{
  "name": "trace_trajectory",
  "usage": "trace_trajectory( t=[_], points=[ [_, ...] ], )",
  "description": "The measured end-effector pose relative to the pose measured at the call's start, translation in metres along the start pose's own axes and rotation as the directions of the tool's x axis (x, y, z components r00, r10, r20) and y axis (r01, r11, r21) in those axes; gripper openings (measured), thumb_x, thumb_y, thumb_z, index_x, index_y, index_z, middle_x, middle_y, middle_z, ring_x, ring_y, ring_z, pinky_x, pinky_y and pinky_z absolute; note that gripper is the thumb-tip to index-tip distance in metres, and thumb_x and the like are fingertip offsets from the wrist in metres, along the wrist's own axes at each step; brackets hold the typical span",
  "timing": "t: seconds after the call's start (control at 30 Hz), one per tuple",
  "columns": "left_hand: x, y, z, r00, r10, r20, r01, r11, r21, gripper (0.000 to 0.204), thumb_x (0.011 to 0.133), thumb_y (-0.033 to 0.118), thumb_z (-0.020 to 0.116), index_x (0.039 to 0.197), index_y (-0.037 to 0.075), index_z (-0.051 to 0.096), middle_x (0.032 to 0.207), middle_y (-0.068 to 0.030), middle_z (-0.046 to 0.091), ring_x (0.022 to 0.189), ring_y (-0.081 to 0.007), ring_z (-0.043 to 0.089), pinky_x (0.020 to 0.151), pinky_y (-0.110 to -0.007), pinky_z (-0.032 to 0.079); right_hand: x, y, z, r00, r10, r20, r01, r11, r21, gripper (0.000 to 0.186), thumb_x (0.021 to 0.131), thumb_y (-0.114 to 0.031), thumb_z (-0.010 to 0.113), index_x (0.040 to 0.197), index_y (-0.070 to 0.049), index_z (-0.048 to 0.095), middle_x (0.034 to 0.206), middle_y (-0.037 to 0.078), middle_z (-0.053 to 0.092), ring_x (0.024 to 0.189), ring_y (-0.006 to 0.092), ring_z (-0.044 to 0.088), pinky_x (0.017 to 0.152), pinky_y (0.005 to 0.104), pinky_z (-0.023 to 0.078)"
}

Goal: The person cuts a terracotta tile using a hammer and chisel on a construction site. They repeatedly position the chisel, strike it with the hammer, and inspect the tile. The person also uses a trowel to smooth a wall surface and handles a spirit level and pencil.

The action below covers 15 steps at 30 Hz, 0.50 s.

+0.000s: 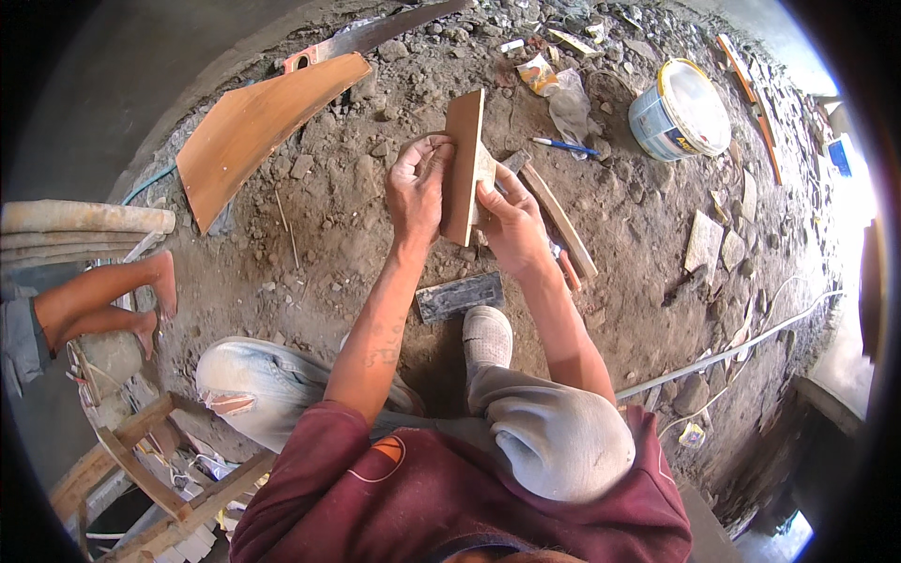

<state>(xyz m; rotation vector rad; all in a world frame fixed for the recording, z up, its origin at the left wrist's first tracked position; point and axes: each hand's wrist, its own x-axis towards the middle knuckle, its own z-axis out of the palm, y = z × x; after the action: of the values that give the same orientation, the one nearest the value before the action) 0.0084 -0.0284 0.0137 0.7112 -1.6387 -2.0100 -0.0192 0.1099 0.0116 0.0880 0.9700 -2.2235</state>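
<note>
A thin brown rectangular board (462, 174) is held upright on edge in front of me, over the dirt. My left hand (419, 183) grips it from the left, fingers bent against its brown face. On its other side my right hand (513, 218) pinches a small pale wooden block (485, 169) against the board; part of the block is hidden by the fingers. Below the hands a dark, worn rectangular slab (459, 297) lies by my shoe. Right of my right hand a wooden strip (560, 220) rests on the ground, beside an orange-handled tool (569, 269), partly covered.
A large curved brown panel (263, 127) and a handsaw (380, 33) lie at the upper left. A blue pen (565, 146) and a lidded bucket (680, 111) are at the upper right. Another person's legs (103, 293) and a wooden frame (141, 460) are at left.
</note>
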Motion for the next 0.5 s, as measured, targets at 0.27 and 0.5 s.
trace_trajectory(
  t=[0.27, 0.5],
  points=[
    [-0.0057, 0.0072, -0.0016, 0.899, 0.435, 0.054, -0.418, 0.814, 0.403, 0.012, 0.091, 0.012, 0.071, 0.096, 0.001, 0.072, 0.105, -0.0075, 0.069, 0.098, -0.0227, 0.065, 0.087, -0.033, 0.052, -0.0025, -0.0006, 0.002, 0.999, 0.024, 0.035, -0.018, 0.988, -0.155, 0.056, 0.101, -0.018, 0.059, 0.151, -0.007, 0.039, 0.127, 0.009, 0.064, 0.105, 0.0158, 0.065, 0.086, 0.0324, 0.055],
    [-0.0024, 0.0015, -0.0071, 0.922, 0.384, 0.047, -0.374, 0.853, 0.362, 0.015, 0.092, 0.013, 0.071, 0.1, 0.001, 0.072, 0.104, -0.0064, 0.07, 0.097, -0.0201, 0.065, 0.086, -0.033, 0.052, 0.0006, 0.0077, -0.0033, 0.994, -0.105, 0.032, 0.109, 0.911, -0.398, 0.077, 0.095, -0.035, 0.068, 0.153, -0.001, 0.032, 0.127, 0.018, 0.063, 0.112, 0.0228, 0.064, 0.091, 0.0362, 0.053]
  ],
)
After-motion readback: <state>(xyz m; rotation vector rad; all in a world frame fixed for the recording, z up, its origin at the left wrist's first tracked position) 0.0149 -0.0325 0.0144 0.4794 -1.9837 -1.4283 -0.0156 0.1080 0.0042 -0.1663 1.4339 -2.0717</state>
